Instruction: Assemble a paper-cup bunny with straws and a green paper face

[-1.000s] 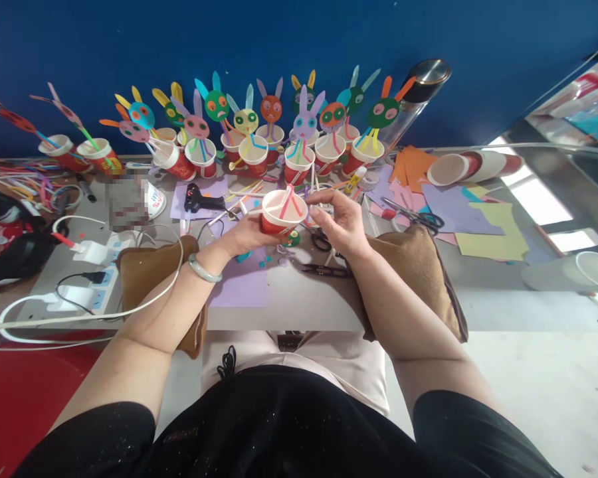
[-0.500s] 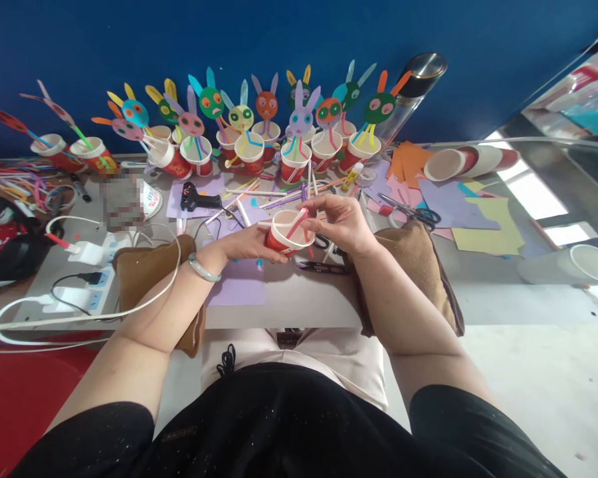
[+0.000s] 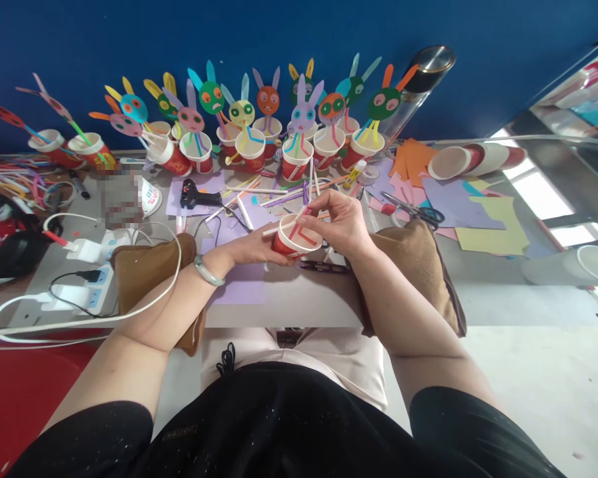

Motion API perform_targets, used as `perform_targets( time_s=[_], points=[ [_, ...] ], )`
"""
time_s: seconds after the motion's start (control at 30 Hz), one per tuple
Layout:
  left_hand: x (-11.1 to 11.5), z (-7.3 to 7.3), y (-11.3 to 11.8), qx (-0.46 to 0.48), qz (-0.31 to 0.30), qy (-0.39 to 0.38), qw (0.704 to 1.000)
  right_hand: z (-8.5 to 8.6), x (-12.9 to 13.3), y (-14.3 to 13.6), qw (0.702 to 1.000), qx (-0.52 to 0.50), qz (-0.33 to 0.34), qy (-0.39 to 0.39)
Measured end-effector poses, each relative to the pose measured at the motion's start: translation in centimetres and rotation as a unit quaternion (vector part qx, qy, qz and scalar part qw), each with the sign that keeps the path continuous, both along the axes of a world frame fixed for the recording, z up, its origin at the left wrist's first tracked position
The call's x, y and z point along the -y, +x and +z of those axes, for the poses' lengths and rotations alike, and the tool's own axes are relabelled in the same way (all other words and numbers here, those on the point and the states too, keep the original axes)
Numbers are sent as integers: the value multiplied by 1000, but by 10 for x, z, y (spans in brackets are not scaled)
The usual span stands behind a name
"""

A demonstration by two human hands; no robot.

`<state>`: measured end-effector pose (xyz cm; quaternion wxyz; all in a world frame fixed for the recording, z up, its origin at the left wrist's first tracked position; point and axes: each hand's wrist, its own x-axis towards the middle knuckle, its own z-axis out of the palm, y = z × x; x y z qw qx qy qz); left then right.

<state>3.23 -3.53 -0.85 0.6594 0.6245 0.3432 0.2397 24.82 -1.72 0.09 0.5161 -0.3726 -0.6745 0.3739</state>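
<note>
The left hand [image 3: 252,246] curls round the red cup [image 3: 290,248]; the glue gun [image 3: 199,196] is at its ten o'clock. The right hand [image 3: 345,220] pinches a red straw [image 3: 294,231] over it. Grip softly, so nothing squashes.

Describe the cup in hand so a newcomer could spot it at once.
Find the blue wall, then the rabbit-topped cups before it. Nearer the person, the left hand holds a red-and-white paper cup; unlike those cups, it shows no rabbit face.
</note>
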Motion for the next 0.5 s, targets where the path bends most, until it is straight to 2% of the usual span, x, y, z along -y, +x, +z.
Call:
perform_targets(
  time_s=[0.27, 0.5],
  points=[
    [-1, 7, -1, -11, 6, 15, 1000, 4, 2, 3, 999, 19, 4, 26],
    [-3, 3, -1, -64, 16, 7, 998, 1, -1, 3, 999, 13, 24, 23]
  ],
)
